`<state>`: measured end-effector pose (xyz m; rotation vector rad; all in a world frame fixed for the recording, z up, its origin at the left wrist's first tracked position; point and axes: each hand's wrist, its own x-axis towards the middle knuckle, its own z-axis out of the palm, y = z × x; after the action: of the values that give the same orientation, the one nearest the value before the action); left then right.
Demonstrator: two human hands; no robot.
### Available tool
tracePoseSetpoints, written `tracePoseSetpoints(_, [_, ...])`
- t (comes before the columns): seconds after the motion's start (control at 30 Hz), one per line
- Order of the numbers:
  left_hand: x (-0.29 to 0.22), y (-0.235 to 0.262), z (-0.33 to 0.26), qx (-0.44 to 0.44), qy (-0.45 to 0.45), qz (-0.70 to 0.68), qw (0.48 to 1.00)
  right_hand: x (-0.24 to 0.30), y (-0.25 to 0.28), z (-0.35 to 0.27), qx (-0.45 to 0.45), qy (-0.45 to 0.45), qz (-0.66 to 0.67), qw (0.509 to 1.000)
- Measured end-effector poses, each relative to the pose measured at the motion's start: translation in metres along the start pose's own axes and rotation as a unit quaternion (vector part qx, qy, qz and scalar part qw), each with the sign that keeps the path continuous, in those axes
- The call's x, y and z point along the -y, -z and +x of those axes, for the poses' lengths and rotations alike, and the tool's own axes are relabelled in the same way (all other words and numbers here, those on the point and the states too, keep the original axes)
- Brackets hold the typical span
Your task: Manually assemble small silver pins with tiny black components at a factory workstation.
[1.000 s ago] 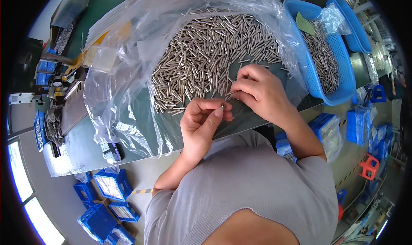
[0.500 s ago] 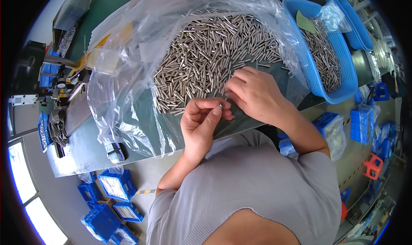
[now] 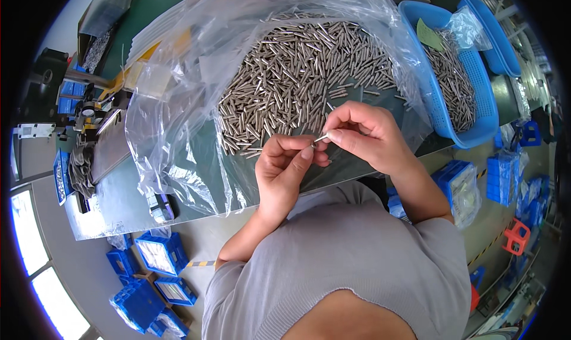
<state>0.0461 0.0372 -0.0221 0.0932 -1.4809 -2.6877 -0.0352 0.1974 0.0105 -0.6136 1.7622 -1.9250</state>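
Between the thumb and forefinger of my left hand is a small dark round metal piece, too small to make out fully. My right hand pinches a thin metal pin by one end. The pin's other end meets the small piece at my left fingertips; whether it sits inside cannot be seen. Just beyond both hands spreads a big heap of short silvery metal pins, lying on a clear plastic sheet or bag. A few loose pins lie at the heap's near right edge.
A blue perforated basket with more pins and a green slip stands right of the heap. Another blue basket is behind it. The green table ends close to my body. Blue crates stand on the floor.
My right hand has come back from the edge of the heap with a pin and brought it to my left fingertips. My left hand keeps its pinch, nearly in place.
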Motion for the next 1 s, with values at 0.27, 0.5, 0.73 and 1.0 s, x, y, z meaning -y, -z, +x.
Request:
tracePoseSetpoints(0.27, [0.0,0.001,0.0,-0.002,-0.005,-0.009,1.0,0.004,0.001,0.0,0.011,0.039,-0.058,0.997])
tracePoseSetpoints(0.5, [0.0,0.001,-0.001,0.002,0.0,-0.004,1.0,-0.003,-0.001,0.0,0.001,0.025,0.009,1.0])
tracePoseSetpoints(0.73, [0.001,0.002,-0.002,0.011,0.0,0.005,1.0,-0.001,-0.009,0.002,0.028,0.016,-0.055,0.998])
tracePoseSetpoints(1.0, [0.001,-0.003,-0.001,0.004,0.0,0.01,1.0,-0.004,0.001,-0.003,0.027,0.067,-0.198,0.978])
